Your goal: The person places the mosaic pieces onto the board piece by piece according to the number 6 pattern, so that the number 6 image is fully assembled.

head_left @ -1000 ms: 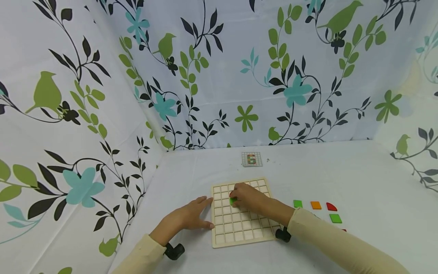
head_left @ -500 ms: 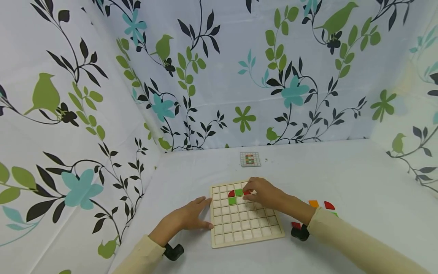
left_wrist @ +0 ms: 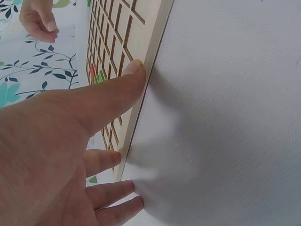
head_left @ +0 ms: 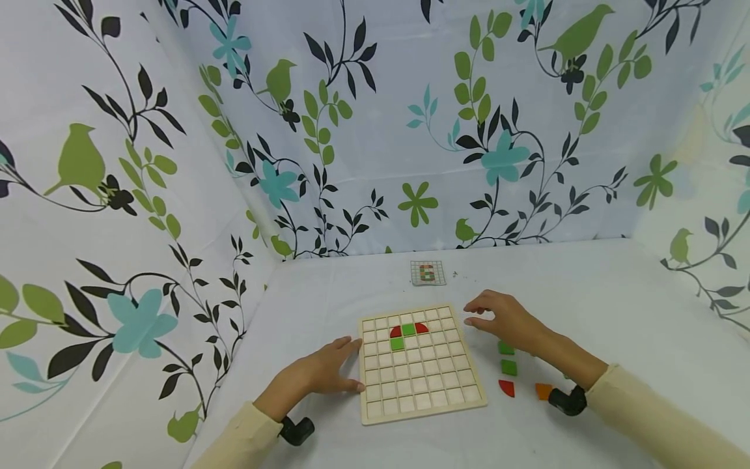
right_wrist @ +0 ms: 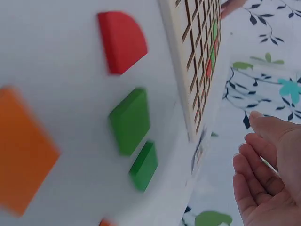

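Since half a second ago, the right hand [head_left: 506, 319] has moved away from the board [head_left: 422, 385], to the right, and the red piece [head_left: 421, 327] that it was touching then is now seen whole in its cell. The left hand [head_left: 331, 366] and the board have stayed nearly in place.

The board lies flat on the counter [head_left: 328, 286], in front of the person and between the two hands. It is nearly square, so I cannot tell a clear long axis; it is turned slightly, its far edge rising toward the right. In the second row from the far side, a green piece [head_left: 408, 329] sits between two red quarter rounds, the left one [head_left: 396, 332] with its curve to the far left, the right one with its curve to the far right. Another green piece [head_left: 397, 343] is in the row below, under the left quarter round.

The right hand is released and holds nothing: the fingers are softly bent, the thumb is apart from them. It is above the counter, just beside the board's far right part, with its forearm coming from the lower right.

The left hand is also not grasping; its thumb and fingers are spread, with the thumb tip touching the left rim. Its forearm comes from the lower left.
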`<action>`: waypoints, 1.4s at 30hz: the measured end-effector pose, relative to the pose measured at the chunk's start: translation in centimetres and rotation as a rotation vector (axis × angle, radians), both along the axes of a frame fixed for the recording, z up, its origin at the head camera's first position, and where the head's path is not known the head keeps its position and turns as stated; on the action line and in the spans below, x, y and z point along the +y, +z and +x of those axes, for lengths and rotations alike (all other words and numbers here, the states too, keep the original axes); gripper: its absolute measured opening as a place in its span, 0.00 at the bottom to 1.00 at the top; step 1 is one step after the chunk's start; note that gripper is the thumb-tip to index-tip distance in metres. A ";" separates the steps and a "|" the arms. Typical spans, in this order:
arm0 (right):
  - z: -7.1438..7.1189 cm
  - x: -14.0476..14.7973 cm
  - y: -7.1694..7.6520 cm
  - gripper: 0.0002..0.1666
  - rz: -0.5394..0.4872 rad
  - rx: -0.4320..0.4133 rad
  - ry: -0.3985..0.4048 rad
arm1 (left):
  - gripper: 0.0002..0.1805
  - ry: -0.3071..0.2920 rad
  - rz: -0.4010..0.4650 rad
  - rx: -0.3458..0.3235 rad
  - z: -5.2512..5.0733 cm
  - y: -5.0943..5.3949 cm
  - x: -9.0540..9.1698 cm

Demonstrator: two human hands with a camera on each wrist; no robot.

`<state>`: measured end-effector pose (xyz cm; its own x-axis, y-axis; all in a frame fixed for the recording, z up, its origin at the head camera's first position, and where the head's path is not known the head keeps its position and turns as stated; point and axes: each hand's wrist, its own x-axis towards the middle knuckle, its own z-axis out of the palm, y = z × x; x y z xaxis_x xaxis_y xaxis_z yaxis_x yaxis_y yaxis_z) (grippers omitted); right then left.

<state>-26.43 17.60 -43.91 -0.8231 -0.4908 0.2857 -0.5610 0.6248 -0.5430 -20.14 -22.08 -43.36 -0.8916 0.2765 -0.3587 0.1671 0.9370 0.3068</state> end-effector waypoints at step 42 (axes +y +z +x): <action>4.7 14.9 -5.0 0.29 0.068 -0.265 -0.275 | 0.54 0.007 0.010 0.002 -0.5 -0.9 -0.3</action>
<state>-21.76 32.53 -48.88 -0.9674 -0.2523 0.0200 -0.2137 0.7718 -0.5988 -20.69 -22.41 -44.25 -0.8942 0.2739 -0.3541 0.1615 0.9351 0.3154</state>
